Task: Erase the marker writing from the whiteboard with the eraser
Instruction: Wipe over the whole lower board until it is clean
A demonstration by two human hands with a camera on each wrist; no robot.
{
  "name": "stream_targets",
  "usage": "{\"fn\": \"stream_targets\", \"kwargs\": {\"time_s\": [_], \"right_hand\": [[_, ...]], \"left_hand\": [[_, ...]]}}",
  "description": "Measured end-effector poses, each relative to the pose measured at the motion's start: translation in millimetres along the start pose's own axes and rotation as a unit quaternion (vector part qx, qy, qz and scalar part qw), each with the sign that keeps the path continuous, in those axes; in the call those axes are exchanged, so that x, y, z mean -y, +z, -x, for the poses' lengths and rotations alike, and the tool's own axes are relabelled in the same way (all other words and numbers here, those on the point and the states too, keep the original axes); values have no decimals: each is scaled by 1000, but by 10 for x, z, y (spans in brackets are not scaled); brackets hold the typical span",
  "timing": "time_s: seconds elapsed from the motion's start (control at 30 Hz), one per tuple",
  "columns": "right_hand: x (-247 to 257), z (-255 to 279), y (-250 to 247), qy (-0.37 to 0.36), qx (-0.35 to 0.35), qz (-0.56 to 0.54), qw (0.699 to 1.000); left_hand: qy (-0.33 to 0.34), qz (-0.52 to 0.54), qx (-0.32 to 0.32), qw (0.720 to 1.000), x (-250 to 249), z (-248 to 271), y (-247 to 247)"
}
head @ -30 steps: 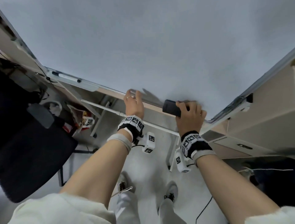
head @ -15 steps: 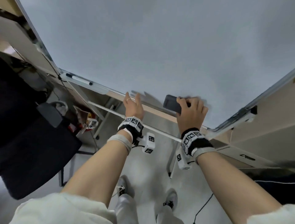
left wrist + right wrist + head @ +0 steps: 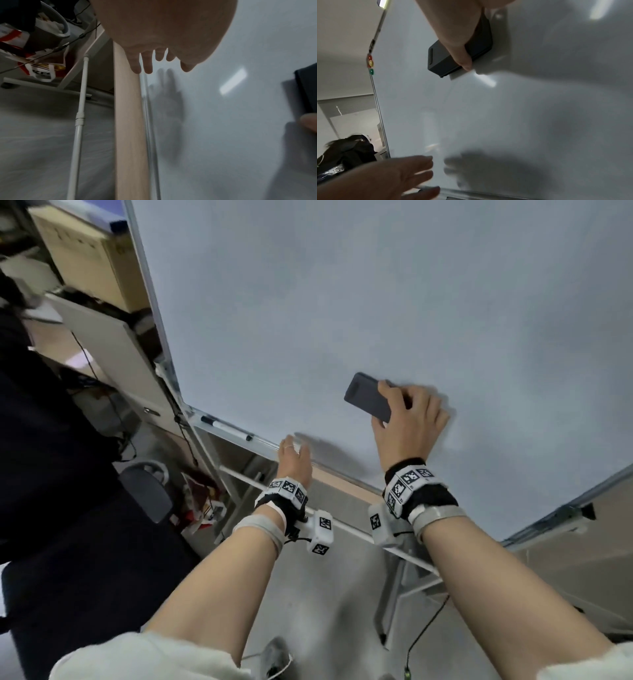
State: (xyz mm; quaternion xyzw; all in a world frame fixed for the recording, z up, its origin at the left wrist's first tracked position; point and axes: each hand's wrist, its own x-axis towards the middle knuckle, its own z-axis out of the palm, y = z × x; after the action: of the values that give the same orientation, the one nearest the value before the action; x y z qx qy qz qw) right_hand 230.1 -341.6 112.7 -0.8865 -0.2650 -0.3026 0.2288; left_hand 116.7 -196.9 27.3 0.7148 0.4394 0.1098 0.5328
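The whiteboard [image 3: 342,302] fills most of the head view; no marker writing shows on it. My right hand [image 3: 407,419] grips a dark grey eraser [image 3: 368,397] and presses it flat against the board's lower part. In the right wrist view the eraser [image 3: 453,56] sits under my thumb on the board [image 3: 539,108]. My left hand [image 3: 294,457] rests with straight fingers at the board's bottom edge, beside the tray rail. Its fingertips [image 3: 148,67] touch the wooden strip [image 3: 130,121] under the board [image 3: 223,121].
A marker [image 3: 226,428] lies on the tray at the board's lower left. Coloured magnets [image 3: 370,63] stick to the board's left frame. A dark chair [image 3: 68,542], a cabinet [image 3: 113,354] and a red-and-white bag [image 3: 202,501] stand at the left. The white stand bar [image 3: 342,529] crosses below.
My right hand has slid the eraser up the board, away from the bottom edge. The left hand stays at the rail. The head view has tilted and shifted.
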Motion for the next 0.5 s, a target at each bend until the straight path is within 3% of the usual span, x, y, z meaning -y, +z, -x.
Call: {"fn": "stream_targets", "kwargs": {"time_s": [0.23, 0.37, 0.5], "right_hand": [[672, -9, 275, 6, 66, 14, 998], [936, -98, 500, -43, 99, 17, 994], [1188, -106, 849, -103, 135, 30, 985]], "left_hand": [[29, 28, -51, 998, -68, -426, -867], [25, 51, -71, 996, -117, -679, -1104], [4, 57, -51, 997, -171, -934, -1189]]}}
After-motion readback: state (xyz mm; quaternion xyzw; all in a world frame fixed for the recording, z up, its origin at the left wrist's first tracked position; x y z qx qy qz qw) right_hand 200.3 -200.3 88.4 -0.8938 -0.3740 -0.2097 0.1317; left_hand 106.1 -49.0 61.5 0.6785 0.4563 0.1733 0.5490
